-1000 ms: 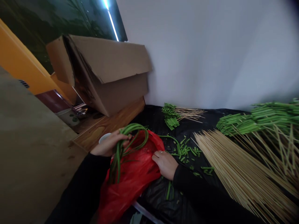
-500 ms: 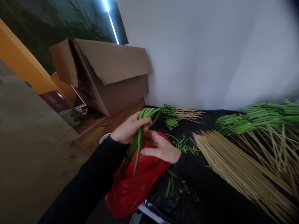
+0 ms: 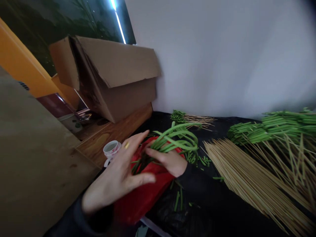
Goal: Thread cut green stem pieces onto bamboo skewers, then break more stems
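My right hand [image 3: 170,161] is closed around a bunch of long green garlic scapes [image 3: 177,138], whose curled ends loop out above and to the right of the fingers. My left hand [image 3: 120,174] is open and holds nothing, thumb and fingers spread, a ring on one finger. It hovers to the left of the bunch. Under both hands lies a red plastic bag [image 3: 145,200]; the scapes' lower ends reach down into its opening. Short cut pieces of scape [image 3: 178,200] are scattered on the black sheet around the bag.
Bamboo skewers [image 3: 247,174] lie in a wide pile at right. Skewered scapes [image 3: 283,126] are stacked behind them, with a smaller skewered bundle [image 3: 178,116] by the wall. A white patterned mug [image 3: 111,148] stands left of the bag; a cardboard box [image 3: 118,72] sits behind it.
The scapes have passed from my left hand to my right and now lean rightward. My left hand has let go, opened and moved down toward me. The mug has come into view.
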`<state>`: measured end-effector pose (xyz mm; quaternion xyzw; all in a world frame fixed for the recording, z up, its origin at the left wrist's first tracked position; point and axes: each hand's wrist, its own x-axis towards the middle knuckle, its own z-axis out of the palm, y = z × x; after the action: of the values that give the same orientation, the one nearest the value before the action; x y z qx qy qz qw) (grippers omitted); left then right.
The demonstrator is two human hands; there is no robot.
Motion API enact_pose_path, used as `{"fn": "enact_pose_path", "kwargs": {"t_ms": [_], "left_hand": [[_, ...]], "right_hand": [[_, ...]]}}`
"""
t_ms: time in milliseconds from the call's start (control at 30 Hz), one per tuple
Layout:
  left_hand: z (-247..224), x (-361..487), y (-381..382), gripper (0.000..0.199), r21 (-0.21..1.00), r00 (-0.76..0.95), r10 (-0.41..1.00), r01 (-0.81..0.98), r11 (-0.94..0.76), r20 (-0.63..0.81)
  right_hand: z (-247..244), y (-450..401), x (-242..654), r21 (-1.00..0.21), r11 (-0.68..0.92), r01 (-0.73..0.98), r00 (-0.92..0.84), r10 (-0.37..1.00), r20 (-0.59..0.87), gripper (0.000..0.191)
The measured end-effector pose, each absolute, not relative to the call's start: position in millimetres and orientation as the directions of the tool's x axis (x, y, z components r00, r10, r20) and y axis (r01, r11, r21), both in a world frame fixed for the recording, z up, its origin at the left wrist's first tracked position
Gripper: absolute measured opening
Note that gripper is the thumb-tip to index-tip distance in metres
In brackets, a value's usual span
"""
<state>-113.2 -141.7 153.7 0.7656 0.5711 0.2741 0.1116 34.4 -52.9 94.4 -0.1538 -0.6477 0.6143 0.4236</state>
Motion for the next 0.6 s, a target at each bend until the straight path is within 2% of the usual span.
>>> {"fn": "enact_pose_path", "kwargs": {"t_ms": [67, 100, 167, 267, 433, 533, 600], "left_hand": [[133.5, -134.7, -157.6, 0.116, 0.385, 0.219, 0.941, 0.870, -0.307, 0.257], [122.1, -143.7, -162.8, 0.115, 0.322, 0.241, 0.947, 0.898, -0.300, 0.212], [101.0, -157.3, -168.3, 0.105, 0.205, 0.274, 0.953, 0.933, -0.296, 0.130], [82.4, -170.4, -169.6, 0.088, 0.075, 0.282, 0.945, 0.952, -0.297, 0.165], [79.0, -198.0, -171.6, 0.037, -0.155, 0.241, 0.954, 0.964, -0.214, 0.179], [75.1, -220.2, -176.7, 0.033, -0.245, 0.207, 0.949, 0.958, -0.148, 0.237], [68.9, -233.7, -180.9, 0.032, -0.263, 0.193, 0.937, 0.958, -0.116, 0.290]], "right_hand": [[105.9, -45.7, 48.4, -0.928, 0.172, -0.331, -0.582, 0.737, 0.344, 0.021], [111.2, -41.8, 55.4, -0.918, 0.147, -0.368, -0.573, 0.742, 0.348, 0.022], [120.5, -34.0, 69.2, -0.900, 0.077, -0.429, -0.568, 0.751, 0.336, 0.021], [131.4, -23.3, 92.5, -0.866, 0.055, -0.497, -0.510, 0.789, 0.343, 0.018], [138.8, -2.0, 149.5, -0.822, 0.061, -0.567, -0.362, 0.877, 0.315, 0.020], [134.5, 13.5, 186.6, -0.748, 0.105, -0.656, -0.152, 0.952, 0.267, 0.020], [126.8, 22.5, 205.4, -0.762, 0.064, -0.645, -0.099, 0.981, 0.166, 0.019]]}}
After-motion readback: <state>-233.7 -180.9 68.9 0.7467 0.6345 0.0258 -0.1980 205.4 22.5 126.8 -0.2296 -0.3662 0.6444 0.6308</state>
